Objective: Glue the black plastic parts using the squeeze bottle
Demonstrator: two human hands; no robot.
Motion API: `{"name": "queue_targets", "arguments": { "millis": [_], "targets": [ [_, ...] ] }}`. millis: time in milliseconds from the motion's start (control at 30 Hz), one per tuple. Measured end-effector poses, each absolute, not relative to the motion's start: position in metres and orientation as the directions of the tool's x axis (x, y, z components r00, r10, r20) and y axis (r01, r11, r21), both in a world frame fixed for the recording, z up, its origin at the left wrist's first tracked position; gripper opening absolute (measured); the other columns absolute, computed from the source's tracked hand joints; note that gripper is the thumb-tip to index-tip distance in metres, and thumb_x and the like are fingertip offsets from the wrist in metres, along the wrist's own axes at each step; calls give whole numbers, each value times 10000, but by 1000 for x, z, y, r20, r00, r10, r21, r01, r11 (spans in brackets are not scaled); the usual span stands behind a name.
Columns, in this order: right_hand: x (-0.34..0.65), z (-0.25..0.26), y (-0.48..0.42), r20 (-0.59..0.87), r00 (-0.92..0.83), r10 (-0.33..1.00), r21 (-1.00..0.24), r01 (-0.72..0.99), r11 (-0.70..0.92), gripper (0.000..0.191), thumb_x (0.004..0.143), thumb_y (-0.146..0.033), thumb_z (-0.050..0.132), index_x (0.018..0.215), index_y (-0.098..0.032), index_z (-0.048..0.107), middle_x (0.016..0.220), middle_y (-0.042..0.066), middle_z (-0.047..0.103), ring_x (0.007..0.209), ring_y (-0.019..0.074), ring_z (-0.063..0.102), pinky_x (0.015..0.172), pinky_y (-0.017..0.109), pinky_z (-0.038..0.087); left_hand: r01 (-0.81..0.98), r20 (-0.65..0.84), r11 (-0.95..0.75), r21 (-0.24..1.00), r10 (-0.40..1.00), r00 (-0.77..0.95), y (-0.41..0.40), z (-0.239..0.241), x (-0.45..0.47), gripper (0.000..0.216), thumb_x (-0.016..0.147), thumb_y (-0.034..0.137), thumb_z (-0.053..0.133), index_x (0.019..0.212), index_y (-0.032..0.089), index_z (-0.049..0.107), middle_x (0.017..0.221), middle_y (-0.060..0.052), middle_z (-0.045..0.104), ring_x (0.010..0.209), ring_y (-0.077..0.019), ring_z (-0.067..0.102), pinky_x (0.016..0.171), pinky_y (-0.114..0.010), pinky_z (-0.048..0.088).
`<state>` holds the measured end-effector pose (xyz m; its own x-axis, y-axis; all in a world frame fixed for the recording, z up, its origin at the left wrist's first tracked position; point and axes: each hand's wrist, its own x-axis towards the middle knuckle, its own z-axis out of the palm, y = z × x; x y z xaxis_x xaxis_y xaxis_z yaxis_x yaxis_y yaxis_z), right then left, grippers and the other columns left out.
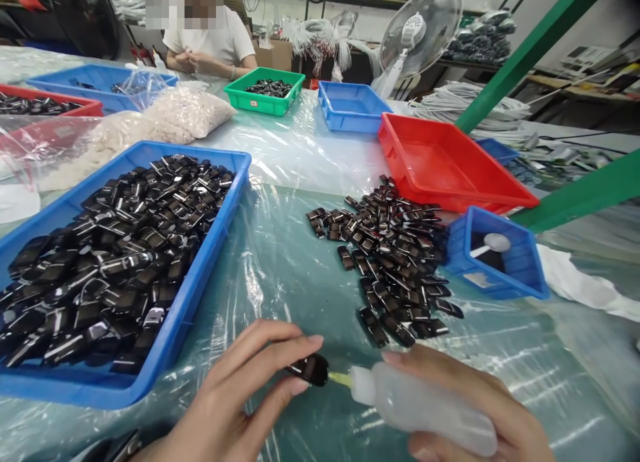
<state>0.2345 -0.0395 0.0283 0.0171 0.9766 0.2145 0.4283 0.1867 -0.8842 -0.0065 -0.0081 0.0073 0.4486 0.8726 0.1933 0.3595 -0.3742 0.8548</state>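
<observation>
My left hand (pixel 235 399) pinches a small glossy black part (pixel 311 369) between thumb and fingers at the bottom centre. My right hand (pixel 480 409) is wrapped round a translucent squeeze bottle (pixel 425 405) lying nearly level, its yellowish nozzle tip (pixel 340 379) touching the black part. Just beyond the hands lies a loose pile of the same black parts (pixel 395 255) on the plastic-covered table (pixel 280 262). A large blue tray (pixel 210 249) full of black parts sits to the left.
A small blue bin (pixel 520 269) holding a white-capped item sits right of the pile, a red tray (pixel 450 162) and blue tray (pixel 350 105) behind it. Another person (pixel 210 42) sits across the table by a green tray (pixel 265 89). Bags of white pieces (pixel 185 112) lie left; a fan (pixel 417 29) stands behind.
</observation>
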Motion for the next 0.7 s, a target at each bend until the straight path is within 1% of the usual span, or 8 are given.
{"name": "queue_targets", "arguments": {
  "millis": [67, 167, 267, 367, 533, 700],
  "targets": [
    [236, 29, -38, 220, -6, 975, -882, 425, 202, 302, 733, -593, 704, 1033, -550, 704, 581, -31, 667, 453, 187, 610, 432, 280, 500, 352, 216, -394, 849, 867, 449, -7, 9, -6, 292, 972, 291, 551, 1238, 408, 578, 1155, -2, 653, 1058, -201, 630, 812, -224, 544],
    [239, 28, -39, 257, -57, 965, -860, 442, 255, 291, 793, -558, 665, 1080, -510, 686, 610, -32, 659, 465, 180, 606, 438, 269, 487, 341, 226, -405, 848, 860, 458, -8, 12, -6, 302, 977, 267, 549, 1250, 397, 559, 1149, 2, 650, 1058, -186, 629, 822, -220, 540],
    [241, 28, -39, 274, -107, 956, -838, 461, 292, 309, 835, -527, 633, 1144, -523, 636, 624, -39, 645, 468, 179, 592, 433, 267, 474, 350, 224, -406, 844, 860, 458, -9, 12, -7, 301, 978, 268, 551, 1250, 395, 553, 1156, 14, 643, 1064, -166, 626, 839, -192, 526],
    [241, 27, -39, 275, -122, 954, -836, 459, 300, 328, 844, -530, 620, 1171, -543, 607, 633, -42, 642, 472, 181, 589, 426, 268, 466, 344, 249, -437, 831, 846, 471, -9, 11, -8, 292, 979, 285, 549, 1254, 383, 545, 1146, 16, 647, 1063, -161, 622, 833, -181, 523],
    [239, 25, -41, 256, -98, 962, -851, 449, 273, 315, 838, -522, 632, 1152, -554, 621, 687, -43, 690, 506, 185, 620, 441, 276, 498, 372, 243, -448, 813, 842, 482, -7, 11, -8, 279, 965, 255, 570, 1223, 362, 557, 1131, 10, 650, 1027, -161, 639, 817, -178, 532],
    [239, 23, -42, 246, -68, 967, -862, 442, 251, 314, 817, -545, 648, 1130, -560, 641, 789, -48, 750, 613, 198, 687, 530, 292, 567, 366, 245, -447, 816, 841, 482, -7, 12, -8, 286, 958, 230, 580, 1222, 339, 555, 1138, 5, 650, 1050, -164, 631, 837, -186, 528]
  ]
}}
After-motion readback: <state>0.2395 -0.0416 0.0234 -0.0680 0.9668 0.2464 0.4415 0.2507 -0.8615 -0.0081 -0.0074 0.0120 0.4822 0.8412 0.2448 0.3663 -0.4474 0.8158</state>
